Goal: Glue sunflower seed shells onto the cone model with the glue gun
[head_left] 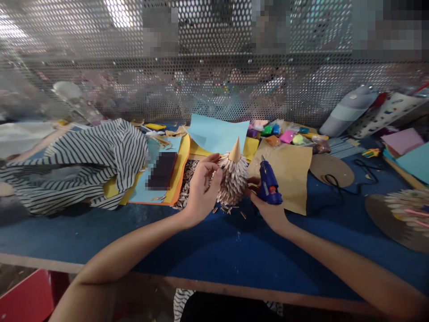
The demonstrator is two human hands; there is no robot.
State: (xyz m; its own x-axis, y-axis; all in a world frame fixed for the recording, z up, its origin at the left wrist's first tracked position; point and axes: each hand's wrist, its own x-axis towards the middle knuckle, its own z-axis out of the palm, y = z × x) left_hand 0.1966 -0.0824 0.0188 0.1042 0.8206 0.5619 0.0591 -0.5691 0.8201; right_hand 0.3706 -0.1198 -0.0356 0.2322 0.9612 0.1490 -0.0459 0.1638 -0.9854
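A small cone (233,177) covered in overlapping seed scales, with a bare tan paper tip, stands on the blue table (208,241). My left hand (202,188) curls round the cone's left side, fingertips pressed on the scales. My right hand (264,201) grips a blue hot glue gun (268,183), held just right of the cone with its nozzle near the scales. Loose sunflower seeds (187,183) lie in a heap behind my left hand, and a few are scattered under the cone.
Striped cloth (83,165) lies at the left. Yellow and blue paper sheets (217,134) and brown paper (291,174) lie behind the cone. Coloured clay bags (278,132) sit by the perforated metal screen (214,80). The gun's black cord (348,188) crosses a cardboard disc; another seed-covered piece (407,210) lies at the right.
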